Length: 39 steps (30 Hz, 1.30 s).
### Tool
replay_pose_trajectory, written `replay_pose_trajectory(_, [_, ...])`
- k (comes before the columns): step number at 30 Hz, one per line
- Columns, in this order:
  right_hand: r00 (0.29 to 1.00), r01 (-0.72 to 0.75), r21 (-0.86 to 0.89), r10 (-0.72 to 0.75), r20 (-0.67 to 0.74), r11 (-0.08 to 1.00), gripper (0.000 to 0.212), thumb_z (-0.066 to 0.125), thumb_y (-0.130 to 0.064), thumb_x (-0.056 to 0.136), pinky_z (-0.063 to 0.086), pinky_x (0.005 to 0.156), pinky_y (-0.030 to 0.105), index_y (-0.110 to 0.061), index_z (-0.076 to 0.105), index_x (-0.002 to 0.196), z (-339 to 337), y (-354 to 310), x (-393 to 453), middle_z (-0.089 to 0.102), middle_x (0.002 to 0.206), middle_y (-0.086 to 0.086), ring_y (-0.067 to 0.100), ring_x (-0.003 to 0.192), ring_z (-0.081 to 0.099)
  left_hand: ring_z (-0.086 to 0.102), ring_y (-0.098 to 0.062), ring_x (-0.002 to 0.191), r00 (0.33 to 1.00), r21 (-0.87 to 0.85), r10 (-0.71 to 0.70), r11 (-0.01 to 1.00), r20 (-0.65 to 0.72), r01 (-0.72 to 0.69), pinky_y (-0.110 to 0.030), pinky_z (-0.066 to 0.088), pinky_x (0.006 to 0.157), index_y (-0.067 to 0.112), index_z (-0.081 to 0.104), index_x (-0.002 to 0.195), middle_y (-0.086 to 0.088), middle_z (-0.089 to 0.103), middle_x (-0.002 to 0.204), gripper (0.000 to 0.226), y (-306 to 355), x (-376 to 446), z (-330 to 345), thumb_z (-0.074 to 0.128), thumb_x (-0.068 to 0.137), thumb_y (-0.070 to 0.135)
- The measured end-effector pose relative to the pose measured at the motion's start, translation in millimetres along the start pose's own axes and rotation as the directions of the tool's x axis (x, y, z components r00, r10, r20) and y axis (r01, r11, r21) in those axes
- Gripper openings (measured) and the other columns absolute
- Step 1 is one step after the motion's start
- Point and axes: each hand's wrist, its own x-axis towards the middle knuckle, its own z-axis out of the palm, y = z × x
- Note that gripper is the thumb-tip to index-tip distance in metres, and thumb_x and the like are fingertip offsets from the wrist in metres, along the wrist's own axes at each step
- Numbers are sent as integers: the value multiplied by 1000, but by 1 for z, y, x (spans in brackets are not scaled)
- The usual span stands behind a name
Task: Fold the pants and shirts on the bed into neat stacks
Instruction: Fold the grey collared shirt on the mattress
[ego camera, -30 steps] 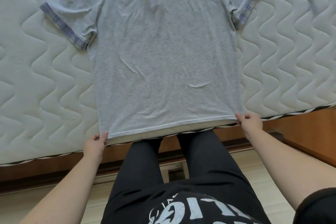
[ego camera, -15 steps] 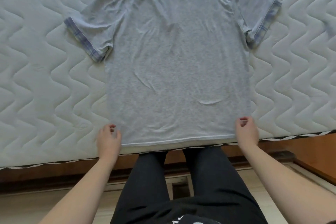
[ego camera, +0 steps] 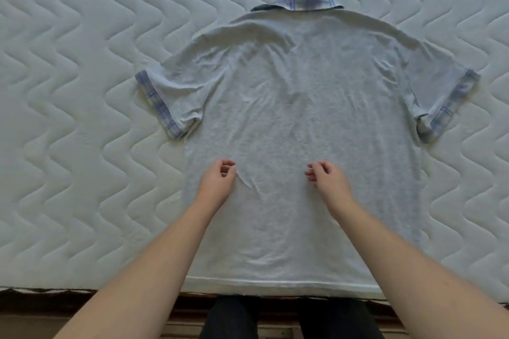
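A light grey polo shirt lies flat and back-up on the white quilted mattress. Its plaid collar points away from me, and its hem runs along the bed's near edge. Both short sleeves, each with a plaid cuff, are spread out, the left sleeve and the right sleeve. My left hand and my right hand are over the shirt's lower middle, fingers loosely curled and holding nothing. A small crease sits just right of my left hand.
The bed's dark wooden frame runs along the bottom, with my dark trouser legs against it. Bare mattress extends to the left, right and beyond the collar. No other garments are in view.
Both hands have let go of the hem corners and moved inward and up onto the shirt's body. The view has shifted forward, so the whole shirt and its collar now show.
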Motion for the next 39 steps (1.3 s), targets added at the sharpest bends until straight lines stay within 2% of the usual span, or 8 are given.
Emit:
replay_pose_trajectory(4, [991,75,66,-82,109,995,15,48,-15,100,43,64,19,-10,62,100,34,-66,25,65,85,3,9,70,58,67,-26,90,993,13,60,998,-104,-59,-41,53,89,16,65,101,-6,69,93,10,19,40,-33,58,95,21])
replay_pose_trajectory(11, [968,12,267,-78,239,964,21,46,-15,102,48,66,23,-7,61,115,90,-148,62,66,97,7,14,77,63,62,-10,80,933,128,220,973,-284,-190,-21,43,67,24,64,96,11,65,84,9,55,96,-82,60,94,32])
replay_pose_trajectory(16, [932,-117,359,-22,361,926,20,46,-21,102,54,80,29,-13,59,115,130,-181,85,69,101,4,16,83,68,59,-27,105,827,361,403,894,-393,-264,-38,44,90,17,65,114,-7,66,107,28,77,147,-105,60,93,36])
replay_pose_trajectory(20, [911,-157,408,-27,412,899,22,47,-25,102,54,84,30,-14,56,118,150,-205,107,69,101,3,16,85,69,39,-28,132,891,493,288,866,-350,-86,-42,27,109,25,44,140,-7,44,141,64,99,201,-121,63,86,55])
replay_pose_trajectory(26, [881,-184,429,-45,471,884,37,45,-26,102,55,84,31,-11,49,136,160,-245,133,64,126,9,19,91,68,44,-34,119,960,717,193,697,-204,13,-44,31,99,28,57,102,-11,50,122,38,121,244,-156,60,85,62])
replay_pose_trajectory(30, [892,-144,453,-83,444,880,38,42,-27,102,52,84,29,-12,51,136,150,-273,150,64,125,5,16,95,66,57,-31,104,942,663,290,740,-168,-110,-40,32,87,25,52,91,-4,62,100,17,131,252,-170,60,91,40])
replay_pose_trajectory(34, [929,-42,444,-129,347,895,25,45,-26,101,56,73,23,-15,61,116,131,-288,160,71,102,-1,10,84,71,54,-32,114,936,624,283,776,-209,-95,-43,37,96,26,56,113,-7,61,116,23,138,256,-169,56,92,18])
replay_pose_trajectory(39, [975,2,382,-87,205,924,19,45,-19,100,54,74,22,-12,59,112,122,-287,177,70,89,2,10,76,68,54,-28,116,884,568,438,775,-164,-278,-42,42,96,22,56,127,-4,61,120,38,166,255,-137,56,95,43])
